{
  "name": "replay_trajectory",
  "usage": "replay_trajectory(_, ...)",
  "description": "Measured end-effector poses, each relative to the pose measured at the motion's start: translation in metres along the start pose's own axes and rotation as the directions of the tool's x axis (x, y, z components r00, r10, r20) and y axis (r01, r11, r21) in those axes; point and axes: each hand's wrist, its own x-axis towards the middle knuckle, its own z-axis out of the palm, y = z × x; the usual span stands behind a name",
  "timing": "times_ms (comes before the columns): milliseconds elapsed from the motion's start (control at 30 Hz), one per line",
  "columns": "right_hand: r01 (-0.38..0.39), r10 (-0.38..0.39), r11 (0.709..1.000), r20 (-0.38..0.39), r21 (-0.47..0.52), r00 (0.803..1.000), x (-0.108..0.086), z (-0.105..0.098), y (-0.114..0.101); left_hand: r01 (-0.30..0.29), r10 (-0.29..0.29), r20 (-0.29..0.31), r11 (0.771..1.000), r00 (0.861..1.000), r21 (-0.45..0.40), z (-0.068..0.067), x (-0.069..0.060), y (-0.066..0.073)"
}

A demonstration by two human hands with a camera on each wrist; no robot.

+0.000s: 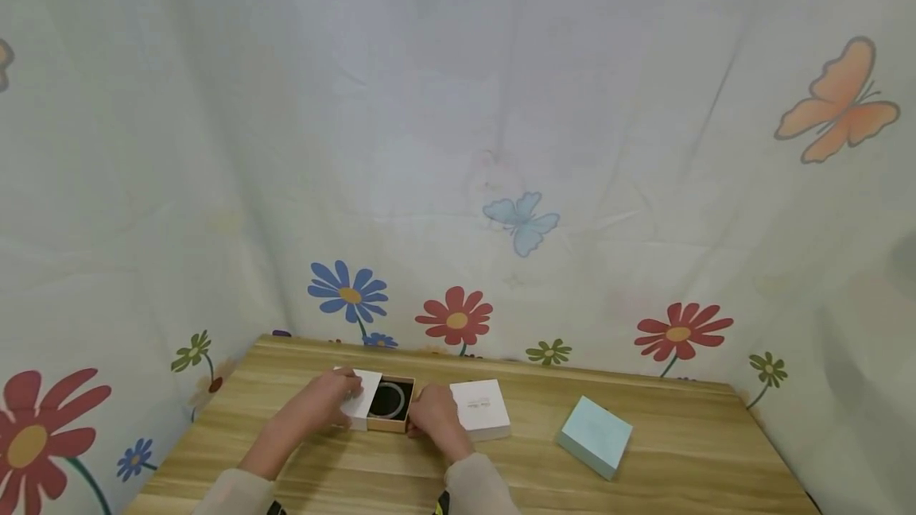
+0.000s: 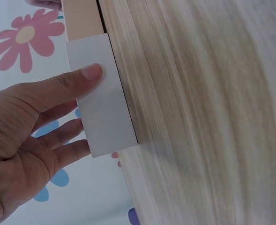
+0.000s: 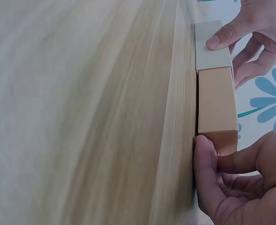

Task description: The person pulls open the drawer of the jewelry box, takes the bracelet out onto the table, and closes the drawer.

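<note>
A small drawer-style box lies on the wooden table, its white sleeve (image 2: 105,112) drawn partway off a tan inner tray (image 3: 216,101). My left hand (image 1: 331,401) grips the sleeve, thumb on its near side and fingers on the far side. At the tray's right end, my right hand (image 1: 438,417) has curled fingers, with thumb and forefinger pinching the tray's edge. Inside the exposed part, a pale ring-shaped item (image 1: 402,402), possibly a bangle, lies on black lining. The sleeve covers the tray's left part.
Just right of my right hand sits a white box (image 1: 483,412) with a small printed mark. Farther right, a light-blue box (image 1: 595,433) lies at an angle. Behind the wooden table (image 1: 529,467) hangs a curtain (image 1: 429,141) printed with flowers and butterflies.
</note>
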Motion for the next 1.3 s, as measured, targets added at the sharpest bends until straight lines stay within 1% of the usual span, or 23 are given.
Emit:
replay_trajectory(133, -0.046, 0.047, 0.999, -0.022, 0.017, 0.999, -0.004, 0.001, 0.0, -0.013, 0.013, -0.001, 1.0, 1.0, 0.005, -0.001, 0.0, 0.001)
replay_trajectory(267, -0.063, 0.064, 0.998, -0.026, 0.023, 0.998, -0.006, 0.001, 0.0, 0.001, -0.001, -0.004, 1.0, 1.0, -0.004, -0.002, -0.001, 0.003)
replay_trajectory(333, -0.056, 0.056, 0.998, -0.027, 0.017, 0.998, -0.007, 0.001, 0.0, 0.002, -0.002, -0.004, 1.0, 1.0, -0.013, -0.001, -0.002, 0.003)
replay_trajectory(500, -0.022, 0.02, 0.999, -0.041, -0.049, 0.999, -0.009, -0.003, 0.0, -0.025, 0.025, -0.003, 1.0, 1.0, -0.008, 0.0, -0.002, 0.002)
replay_trajectory(567, 0.001, -0.003, 0.998, -0.045, -0.06, 0.999, -0.008, -0.004, 0.0, -0.021, 0.021, -0.004, 1.0, 1.0, -0.003, 0.0, -0.002, 0.001)
replay_trajectory(667, 0.031, -0.033, 0.999, -0.036, -0.042, 0.999, -0.007, -0.005, 0.001, -0.004, 0.004, -0.009, 1.0, 1.0, 0.001, -0.001, -0.002, 0.001)
replay_trajectory(733, 0.033, -0.033, 0.999, -0.017, -0.016, 0.999, -0.006, -0.004, 0.003, 0.001, -0.001, -0.011, 1.0, 1.0, -0.004, -0.002, -0.003, 0.001)
replay_trajectory(900, -0.013, 0.012, 0.999, 0.021, 0.04, 1.0, -0.006, -0.004, 0.007, -0.016, 0.016, -0.004, 1.0, 1.0, -0.015, 0.0, -0.002, 0.001)
replay_trajectory(967, -0.02, 0.019, 0.998, 0.023, 0.051, 1.0, -0.006, -0.003, 0.009, -0.017, 0.017, -0.003, 1.0, 1.0, -0.017, 0.001, -0.001, 0.002)
replay_trajectory(1033, -0.015, 0.014, 0.999, 0.021, 0.046, 1.0, -0.005, -0.002, 0.01, -0.017, 0.017, -0.005, 1.0, 1.0, -0.013, 0.001, -0.001, 0.003)
replay_trajectory(1200, 0.009, -0.009, 1.0, 0.021, 0.008, 1.0, -0.004, 0.001, 0.01, 0.007, -0.007, -0.011, 1.0, 1.0, -0.002, 0.001, -0.002, 0.002)
replay_trajectory(1300, 0.0, 0.0, 1.0, 0.019, -0.001, 1.0, -0.004, 0.001, 0.009, 0.016, -0.016, -0.008, 1.0, 1.0, -0.003, 0.001, -0.002, 0.001)
